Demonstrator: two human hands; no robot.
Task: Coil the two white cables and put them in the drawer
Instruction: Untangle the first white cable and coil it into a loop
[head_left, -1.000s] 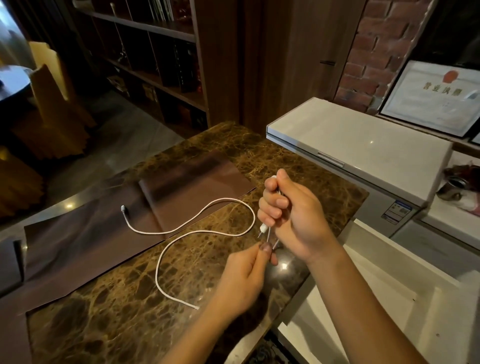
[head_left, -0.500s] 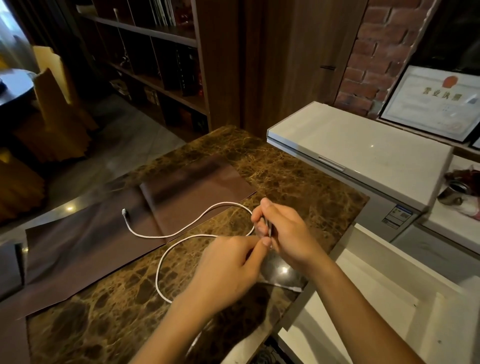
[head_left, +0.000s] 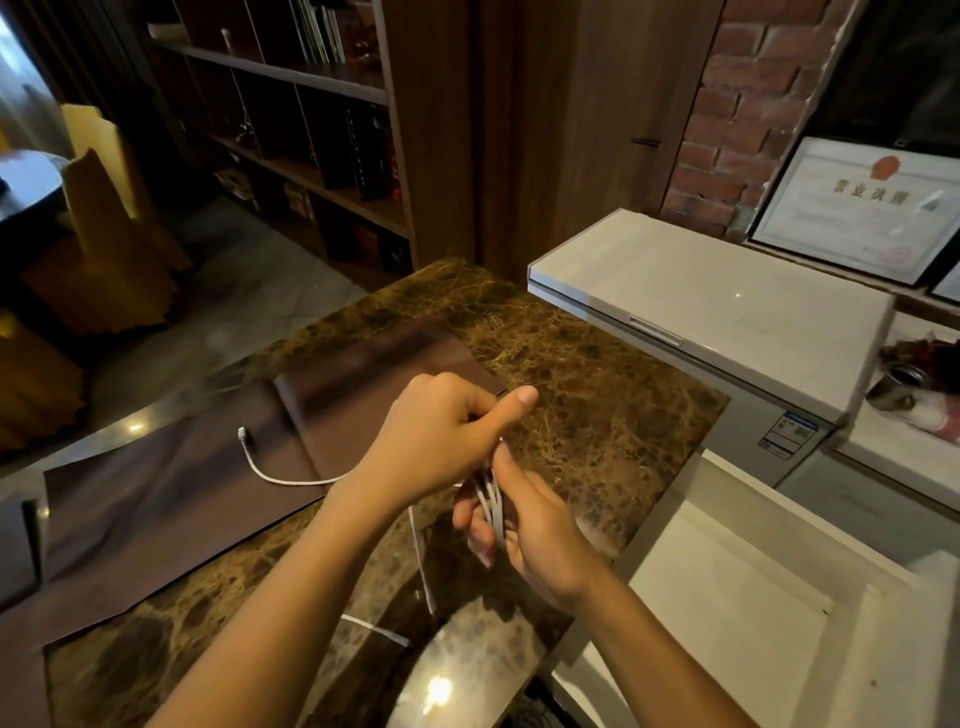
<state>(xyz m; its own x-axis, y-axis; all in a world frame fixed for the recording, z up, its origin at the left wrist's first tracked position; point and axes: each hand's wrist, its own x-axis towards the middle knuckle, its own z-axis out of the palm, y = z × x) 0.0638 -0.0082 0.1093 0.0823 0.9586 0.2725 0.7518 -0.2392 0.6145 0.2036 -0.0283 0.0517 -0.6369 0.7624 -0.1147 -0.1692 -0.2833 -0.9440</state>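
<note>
One white cable (head_left: 291, 479) lies on the brown mat, its plug end at the left, and runs right under my left hand. My left hand (head_left: 436, 441) is over the marble counter, fingers curled round the cable, thumb sticking out to the right. Just below it my right hand (head_left: 524, 519) holds several loops of the same cable (head_left: 491, 501) wound over its fingers. A loose stretch hangs blurred beneath the hands. An open white drawer (head_left: 748, 623) sits at the lower right. I see only this one cable.
The marble counter (head_left: 597, 374) carries a brown mat (head_left: 171, 499) on its left half. A white chest freezer (head_left: 711, 301) stands behind the drawer, with a framed certificate (head_left: 857, 208) above it. Dark bookshelves (head_left: 311, 156) and yellow chairs are at the back left.
My left hand has swung up and over my right, carrying cable round it. The big loop on the counter has shrunk and more cable now sits on my right hand.
</note>
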